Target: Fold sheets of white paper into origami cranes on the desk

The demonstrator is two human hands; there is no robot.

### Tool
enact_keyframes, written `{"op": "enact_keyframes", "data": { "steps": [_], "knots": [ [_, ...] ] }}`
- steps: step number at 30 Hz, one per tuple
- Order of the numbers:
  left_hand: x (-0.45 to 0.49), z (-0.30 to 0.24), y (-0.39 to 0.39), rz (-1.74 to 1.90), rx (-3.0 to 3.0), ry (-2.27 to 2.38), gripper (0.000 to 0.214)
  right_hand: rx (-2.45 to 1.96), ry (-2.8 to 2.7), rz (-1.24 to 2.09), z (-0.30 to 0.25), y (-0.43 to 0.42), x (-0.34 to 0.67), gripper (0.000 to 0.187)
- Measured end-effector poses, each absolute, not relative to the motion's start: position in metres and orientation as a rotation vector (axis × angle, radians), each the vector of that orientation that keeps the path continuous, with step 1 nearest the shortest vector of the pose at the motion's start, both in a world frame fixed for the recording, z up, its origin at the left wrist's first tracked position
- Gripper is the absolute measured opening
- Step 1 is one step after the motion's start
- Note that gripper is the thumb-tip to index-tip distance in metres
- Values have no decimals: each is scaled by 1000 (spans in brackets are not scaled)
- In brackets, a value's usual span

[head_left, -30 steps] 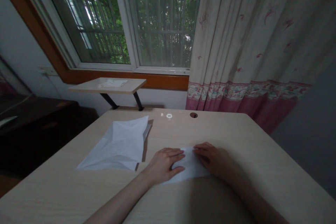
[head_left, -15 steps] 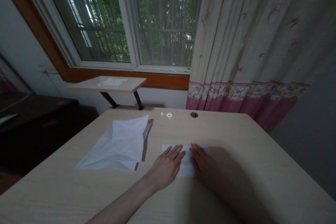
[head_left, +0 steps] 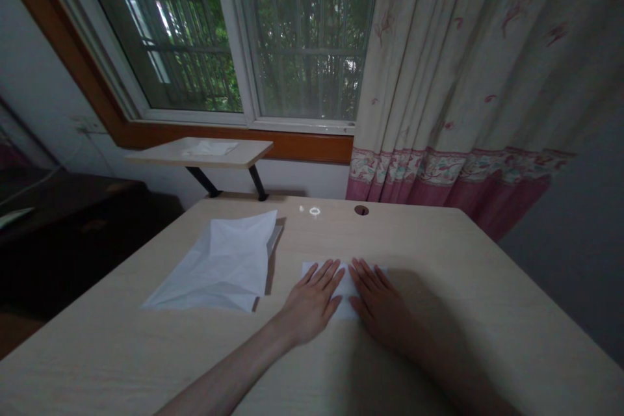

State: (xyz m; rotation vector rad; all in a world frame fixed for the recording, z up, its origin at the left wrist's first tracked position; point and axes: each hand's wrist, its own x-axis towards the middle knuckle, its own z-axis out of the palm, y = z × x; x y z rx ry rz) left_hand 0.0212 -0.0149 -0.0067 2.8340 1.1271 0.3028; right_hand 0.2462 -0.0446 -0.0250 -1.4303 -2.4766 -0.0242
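A small white rectangle of thin, paper-like sheet (head_left: 346, 305) lies flat on the wooden desk (head_left: 273, 364), mostly covered by my hands. My left hand (head_left: 312, 302) rests palm down on its left part, fingers stretched out. On the right part lies my right hand (head_left: 381, 305), also palm down with its fingers spread. Between the two hands a narrow strip of the sheet shows. Left of my left hand are larger creased white sheets (head_left: 234, 260), loosely stacked, with their right edges lifted off the desk.
A small raised shelf (head_left: 248, 155) on black legs stands at the desk's back left, with a crumpled white sheet (head_left: 212, 147) on it. Near the back edge are a round cable hole (head_left: 361, 210) and a small white ring (head_left: 314, 211). A curtain (head_left: 414, 110) hangs behind the desk.
My fingers have spread wider on the small white sheet, and both thumbs now stand further out from the fingers. The sheet and the larger stack lie as before.
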Motion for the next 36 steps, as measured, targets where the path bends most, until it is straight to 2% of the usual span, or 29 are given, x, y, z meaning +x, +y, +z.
{"op": "enact_keyframes", "data": {
  "steps": [20,29,36],
  "knots": [
    [23,-6,-18,291,2765,1219,53,-1572,-2445,32,-14,-45,240,55],
    [20,-14,-17,393,2758,1255,53,-1535,-2431,24,-18,-45,243,57],
    [23,-9,-20,317,2699,1345,66,-1558,-2424,1,-21,-45,244,59]
  ]
}}
